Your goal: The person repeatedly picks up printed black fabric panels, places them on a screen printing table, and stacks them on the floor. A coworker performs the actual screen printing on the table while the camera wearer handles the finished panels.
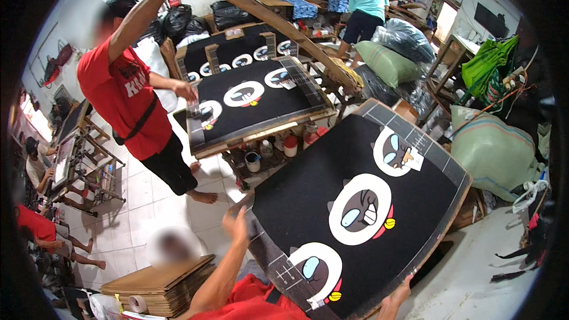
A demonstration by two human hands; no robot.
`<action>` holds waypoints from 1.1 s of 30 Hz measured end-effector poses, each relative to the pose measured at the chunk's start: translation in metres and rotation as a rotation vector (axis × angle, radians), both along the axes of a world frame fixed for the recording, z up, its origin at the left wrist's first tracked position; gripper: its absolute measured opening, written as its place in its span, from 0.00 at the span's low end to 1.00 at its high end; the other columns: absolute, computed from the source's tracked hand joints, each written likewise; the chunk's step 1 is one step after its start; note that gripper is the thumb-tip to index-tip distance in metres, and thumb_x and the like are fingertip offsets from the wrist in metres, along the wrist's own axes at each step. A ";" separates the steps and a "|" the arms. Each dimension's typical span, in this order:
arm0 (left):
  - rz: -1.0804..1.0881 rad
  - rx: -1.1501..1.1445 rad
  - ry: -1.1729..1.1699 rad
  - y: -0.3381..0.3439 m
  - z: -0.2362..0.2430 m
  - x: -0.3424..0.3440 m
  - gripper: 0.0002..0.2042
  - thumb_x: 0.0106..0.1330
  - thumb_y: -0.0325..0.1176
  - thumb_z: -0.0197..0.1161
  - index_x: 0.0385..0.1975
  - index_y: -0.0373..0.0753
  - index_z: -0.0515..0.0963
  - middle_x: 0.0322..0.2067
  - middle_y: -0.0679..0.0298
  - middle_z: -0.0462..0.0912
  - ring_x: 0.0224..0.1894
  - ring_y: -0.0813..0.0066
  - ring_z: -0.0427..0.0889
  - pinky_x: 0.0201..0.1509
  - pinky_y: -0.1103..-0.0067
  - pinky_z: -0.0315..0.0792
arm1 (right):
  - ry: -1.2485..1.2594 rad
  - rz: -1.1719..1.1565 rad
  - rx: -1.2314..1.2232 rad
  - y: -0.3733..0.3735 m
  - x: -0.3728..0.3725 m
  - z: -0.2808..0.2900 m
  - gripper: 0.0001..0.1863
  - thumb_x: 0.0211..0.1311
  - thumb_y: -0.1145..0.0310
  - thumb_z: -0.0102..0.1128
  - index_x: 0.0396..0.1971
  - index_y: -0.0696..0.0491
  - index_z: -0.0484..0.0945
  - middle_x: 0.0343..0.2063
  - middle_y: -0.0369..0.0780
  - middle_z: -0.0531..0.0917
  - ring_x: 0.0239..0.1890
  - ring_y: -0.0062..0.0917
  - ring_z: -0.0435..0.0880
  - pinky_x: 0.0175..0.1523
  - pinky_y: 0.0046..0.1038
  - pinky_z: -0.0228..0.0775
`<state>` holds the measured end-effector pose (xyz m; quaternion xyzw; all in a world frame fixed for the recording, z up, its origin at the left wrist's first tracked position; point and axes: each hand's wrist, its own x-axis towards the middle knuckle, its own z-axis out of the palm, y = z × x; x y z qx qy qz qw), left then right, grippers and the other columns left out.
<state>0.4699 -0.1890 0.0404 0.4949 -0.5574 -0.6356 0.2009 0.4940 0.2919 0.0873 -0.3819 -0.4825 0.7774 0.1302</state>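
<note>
A large wooden printing board [456,192] lies tilted in front of me, covered with black fabric [296,195]. Three white ovals with dark cartoon cat faces run across the cloth; the middle cat print [360,208] shows most fully. My left hand [235,223] is closed on the board's left edge, thumb upward. At the near right edge my right hand [398,296] grips the rim, its fingers partly hidden beneath. What supports the board from below is hidden.
Beyond stands a second printed board [249,127]; a person in red [121,80] raises a long wooden frame [261,15] over it. Cups and a white pot [253,161] sit underneath. Stacked cardboard [157,284] is at lower left, a stuffed green sack [495,151] at right. Another person [367,0] stands behind.
</note>
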 end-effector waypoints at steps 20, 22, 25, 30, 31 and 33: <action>-0.027 0.735 0.712 -0.266 -0.040 -0.004 0.27 0.64 0.60 0.46 0.38 0.38 0.76 0.37 0.60 0.81 0.43 0.65 0.79 0.50 0.72 0.73 | -0.213 0.154 -0.277 -0.286 -0.168 -0.092 0.26 0.66 0.52 0.48 0.47 0.63 0.71 0.46 0.43 0.76 0.45 0.33 0.75 0.55 0.39 0.67; -0.124 0.642 0.763 -0.290 -0.076 -0.014 0.25 0.67 0.55 0.43 0.42 0.37 0.74 0.41 0.58 0.80 0.45 0.66 0.78 0.51 0.71 0.72 | -0.213 0.151 -0.298 -0.313 -0.178 -0.086 0.24 0.67 0.53 0.46 0.47 0.62 0.72 0.44 0.42 0.77 0.45 0.33 0.76 0.54 0.39 0.68; -0.043 0.551 0.640 -0.340 -0.124 -0.050 0.16 0.69 0.40 0.46 0.46 0.36 0.71 0.42 0.59 0.78 0.43 0.66 0.77 0.47 0.71 0.73 | -0.184 0.180 -0.351 -0.361 -0.200 -0.069 0.23 0.68 0.54 0.44 0.47 0.59 0.72 0.44 0.42 0.78 0.45 0.34 0.77 0.53 0.40 0.68; 0.034 0.498 0.522 -0.377 -0.159 -0.097 0.11 0.64 0.34 0.53 0.43 0.37 0.72 0.39 0.62 0.79 0.39 0.68 0.78 0.42 0.73 0.74 | -0.032 0.446 -0.485 -0.430 -0.244 -0.048 0.26 0.69 0.49 0.36 0.50 0.55 0.70 0.47 0.41 0.77 0.48 0.33 0.76 0.56 0.35 0.66; 0.024 0.503 0.508 -0.380 -0.160 -0.101 0.11 0.63 0.34 0.53 0.43 0.37 0.72 0.39 0.62 0.79 0.39 0.69 0.78 0.42 0.73 0.74 | 0.119 0.509 -0.500 -0.439 -0.251 -0.050 0.29 0.68 0.45 0.32 0.51 0.54 0.69 0.48 0.41 0.77 0.49 0.30 0.75 0.57 0.32 0.65; -0.001 0.501 0.479 -0.386 -0.160 -0.108 0.11 0.62 0.32 0.55 0.43 0.37 0.72 0.38 0.63 0.79 0.39 0.69 0.78 0.41 0.74 0.74 | 0.109 0.630 -0.583 -0.450 -0.267 -0.059 0.30 0.68 0.43 0.31 0.51 0.53 0.70 0.49 0.40 0.76 0.52 0.29 0.73 0.58 0.32 0.64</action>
